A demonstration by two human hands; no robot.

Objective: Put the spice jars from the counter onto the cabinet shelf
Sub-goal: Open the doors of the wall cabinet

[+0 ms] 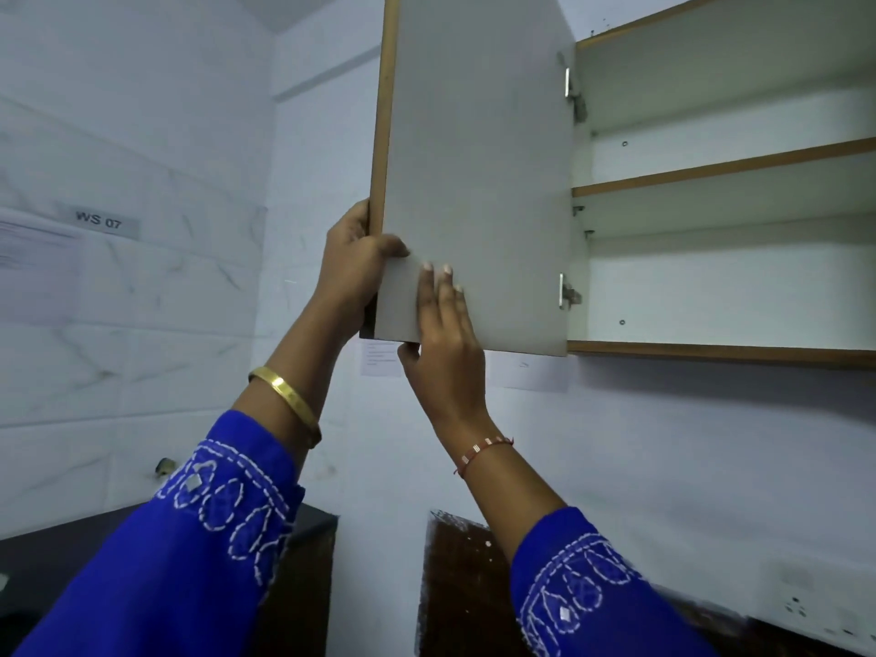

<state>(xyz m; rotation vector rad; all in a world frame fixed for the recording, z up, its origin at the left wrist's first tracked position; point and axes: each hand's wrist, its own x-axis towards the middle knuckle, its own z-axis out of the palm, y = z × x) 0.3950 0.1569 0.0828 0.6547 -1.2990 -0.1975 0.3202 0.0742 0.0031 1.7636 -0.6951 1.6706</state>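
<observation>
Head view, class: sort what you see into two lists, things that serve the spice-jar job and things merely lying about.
Job: cabinet door, gripped by left hand, right hand flat on it; cabinet shelf; counter. No jars in view.
Lying about: WS 07 label; paper notice; wall socket.

Marble-veined white tiles (142, 324) cover the left wall, where a grey label (106, 221) reading "WS 07" sits just beside the top corner of a printed sheet (38, 263). A small dark fitting (165, 467) shows lower on the tiles. On the plain back wall (663, 443) hang a small paper notice (379, 358) and, near it, a second slip (526, 372). A white socket plate (796, 604) sits at lower right.
</observation>
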